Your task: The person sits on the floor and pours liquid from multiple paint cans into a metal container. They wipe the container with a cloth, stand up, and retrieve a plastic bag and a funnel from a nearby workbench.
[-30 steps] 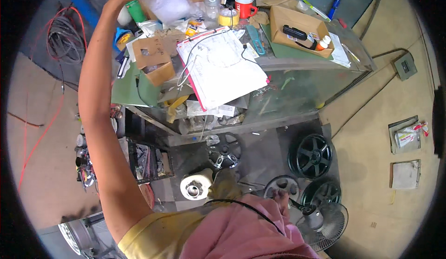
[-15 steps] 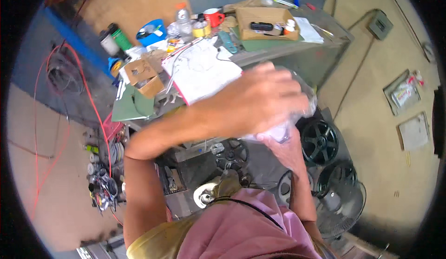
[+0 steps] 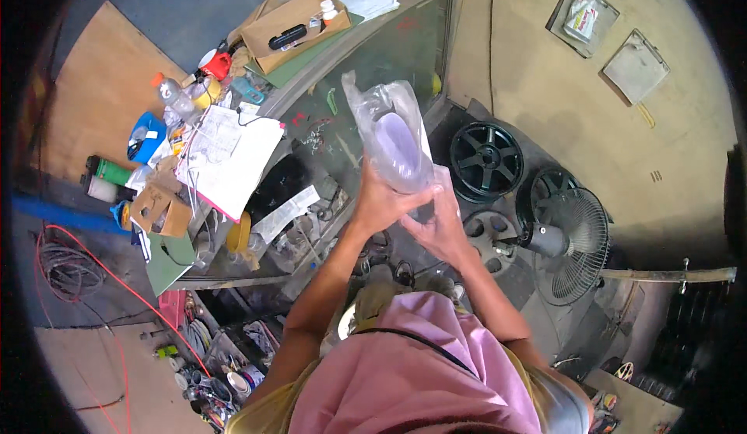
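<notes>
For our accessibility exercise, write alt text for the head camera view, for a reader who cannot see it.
Seen from above, a person's left hand and right hand hold up a clear plastic bag in front of a cluttered workbench. Black wheel rims and a floor fan stand on the floor to the right.

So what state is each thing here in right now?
Clear plastic bag: held upright in front of the body, something pale inside.
Left hand: closed round the bag's lower part.
Right hand: gripping the bag's bottom.
Cardboard box: open, on the cluttered table.
Fan: lying on the floor.
</notes>
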Available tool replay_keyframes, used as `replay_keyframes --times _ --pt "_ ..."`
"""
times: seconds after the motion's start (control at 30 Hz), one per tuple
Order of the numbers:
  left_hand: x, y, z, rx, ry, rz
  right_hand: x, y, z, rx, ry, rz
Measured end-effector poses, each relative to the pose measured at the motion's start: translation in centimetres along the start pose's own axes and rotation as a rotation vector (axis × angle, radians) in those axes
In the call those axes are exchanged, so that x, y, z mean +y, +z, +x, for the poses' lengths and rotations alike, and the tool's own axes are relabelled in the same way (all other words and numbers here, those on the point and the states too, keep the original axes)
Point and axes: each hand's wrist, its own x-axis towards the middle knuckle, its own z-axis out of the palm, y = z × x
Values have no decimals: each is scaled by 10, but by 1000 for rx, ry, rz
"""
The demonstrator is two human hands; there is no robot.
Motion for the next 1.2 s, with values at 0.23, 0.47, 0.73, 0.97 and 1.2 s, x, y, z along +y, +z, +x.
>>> replay_keyframes --times 0.23,0.47,0.73,0.97,1.2 --pt "-6 -21 2 135 344 310 -26 -87 13 47 179 40" --pt "3 -13 11 164 449 258 -126 -124 54 -123 -178 78" --pt "20 1 10 181 596 339 -90 -113 47 -156 460 23" --pt "19 4 2 134 604 446 -52 -99 26 -222 333 -271" --pt "34 8 -2 126 615 534 -45 -75 25 -33 278 -321"
